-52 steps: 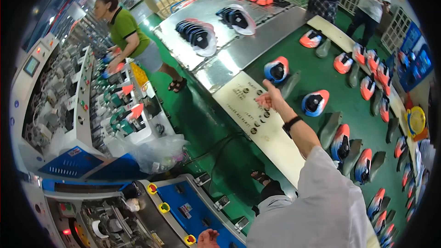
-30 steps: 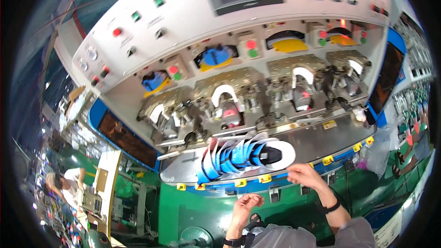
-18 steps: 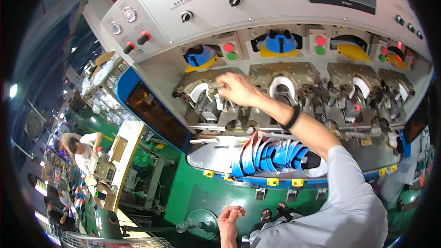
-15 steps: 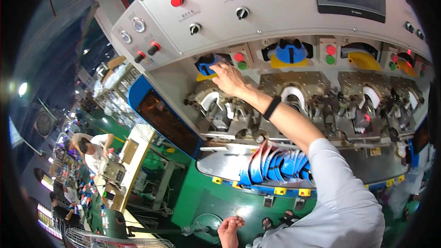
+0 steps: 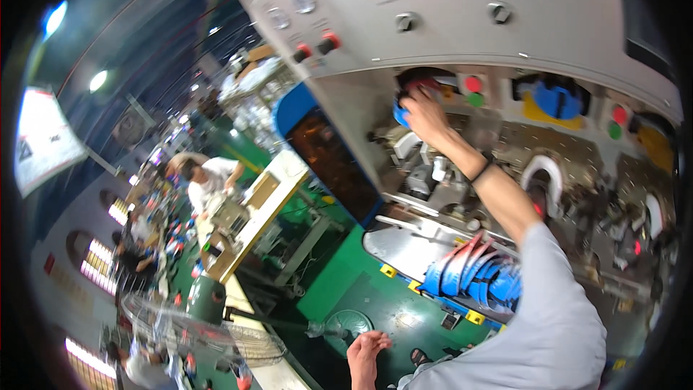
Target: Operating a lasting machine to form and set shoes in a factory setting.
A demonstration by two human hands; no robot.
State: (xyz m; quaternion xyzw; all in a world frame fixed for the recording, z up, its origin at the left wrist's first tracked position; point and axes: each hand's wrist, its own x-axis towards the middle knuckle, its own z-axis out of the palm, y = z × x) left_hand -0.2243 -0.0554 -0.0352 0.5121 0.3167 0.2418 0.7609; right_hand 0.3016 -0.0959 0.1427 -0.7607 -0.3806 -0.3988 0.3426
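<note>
My right hand [image 5: 426,117] reaches into the leftmost station of the machine. Its fingers are closed on a blue shoe upper [image 5: 401,113], partly hidden by the hand. Just below it lies a metal mould with a white curved pad [image 5: 406,146]. Another blue upper [image 5: 557,101] sits over a yellow plate at the station to the right. Low in front of my body, my left hand [image 5: 367,352] is loosely curled, with nothing visible in it. A row of overlapping blue uppers [image 5: 469,274] with dark bands rests on the metal tray [image 5: 393,249].
Red and green buttons [image 5: 473,92] sit between the stations. Knobs and gauges fill the control panel [image 5: 447,36] above. At the left are a blue-edged side panel [image 5: 289,112], a bench [image 5: 274,209] with a seated person in white, and a caged fan [image 5: 180,328].
My right hand has closed on the blue upper at the leftmost station and drawn it off its seat. The view has swung left, so the machine appears further right. My left hand stays low.
</note>
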